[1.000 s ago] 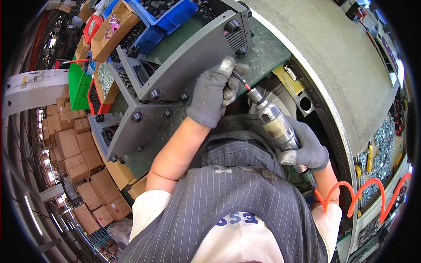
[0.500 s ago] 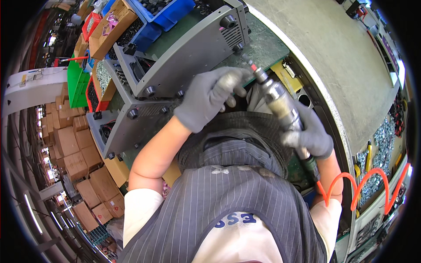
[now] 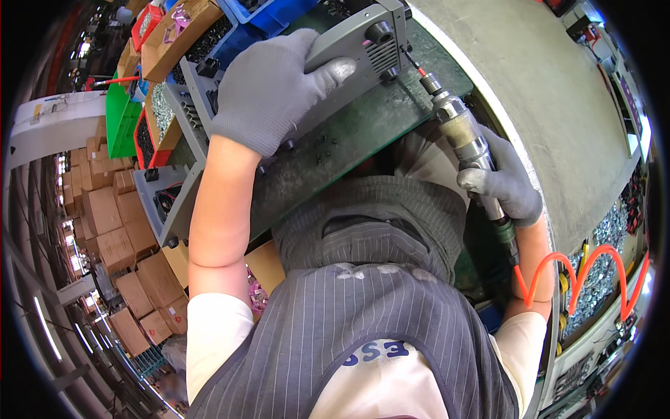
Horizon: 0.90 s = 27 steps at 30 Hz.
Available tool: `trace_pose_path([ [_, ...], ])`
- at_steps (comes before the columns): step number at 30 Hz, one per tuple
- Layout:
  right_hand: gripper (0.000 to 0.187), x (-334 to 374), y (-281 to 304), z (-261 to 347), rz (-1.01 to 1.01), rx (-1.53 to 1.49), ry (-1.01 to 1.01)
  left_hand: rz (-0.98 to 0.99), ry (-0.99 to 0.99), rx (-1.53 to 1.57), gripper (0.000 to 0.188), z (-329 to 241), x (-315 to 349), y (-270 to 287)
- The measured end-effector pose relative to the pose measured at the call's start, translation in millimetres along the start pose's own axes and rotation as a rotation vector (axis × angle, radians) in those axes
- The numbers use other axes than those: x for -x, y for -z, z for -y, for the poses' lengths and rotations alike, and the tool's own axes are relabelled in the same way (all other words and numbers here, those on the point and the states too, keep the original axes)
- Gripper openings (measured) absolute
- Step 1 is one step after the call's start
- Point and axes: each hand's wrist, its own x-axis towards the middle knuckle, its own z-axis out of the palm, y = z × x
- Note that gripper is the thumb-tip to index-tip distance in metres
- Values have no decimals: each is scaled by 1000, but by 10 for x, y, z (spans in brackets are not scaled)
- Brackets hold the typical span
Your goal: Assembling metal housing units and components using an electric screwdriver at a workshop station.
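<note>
In a grey knit glove, my left hand (image 3: 279, 91) is closed over the upper edge of a grey metal equipment casing (image 3: 342, 80) with black round feet and vent slots. The thumb lies on the panel's near face. My right hand (image 3: 506, 178), gloved too, wraps around a pneumatic screwdriver (image 3: 464, 140). Its red-collared bit points up-left at the casing's right end, close to the vent slots; a small dark screw seems to sit at the tip. An orange coiled air hose (image 3: 574, 269) runs from the tool's rear end.
Another grey casing (image 3: 183, 209) stands at the left of the green bench top (image 3: 307, 178), where several small dark screws lie. Blue bins (image 3: 276, 17), a red bin (image 3: 148, 143) and a cardboard tray (image 3: 174, 49) hold parts at the back left. Stacked cartons (image 3: 115, 223) stand left.
My left hand has moved up and left onto the casing's edge. The casing has shifted to the right, away from the other one. The screwdriver's bit has come up beside the casing's end.
</note>
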Motion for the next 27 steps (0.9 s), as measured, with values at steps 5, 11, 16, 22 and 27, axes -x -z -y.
trace_pose_path([
  [5, 74, -37, -27, 5, -8, -10, -10, -22, -48, -114, 46, 16, -48, 16],
  [11, 68, -66, -65, 45, -37, 80, -11, 46, -31, -20, 39, -72, -76, 136],
  [16, 67, -73, -79, 76, -38, 153, 22, 84, -59, -8, 38, -149, -81, 247],
  [22, 70, -6, -185, 89, -69, 122, 7, -267, -223, 38, 31, -103, 41, 84],
  [27, 78, 207, -337, -47, -33, 82, -90, -518, -288, -47, 28, 26, 646, -141],
])
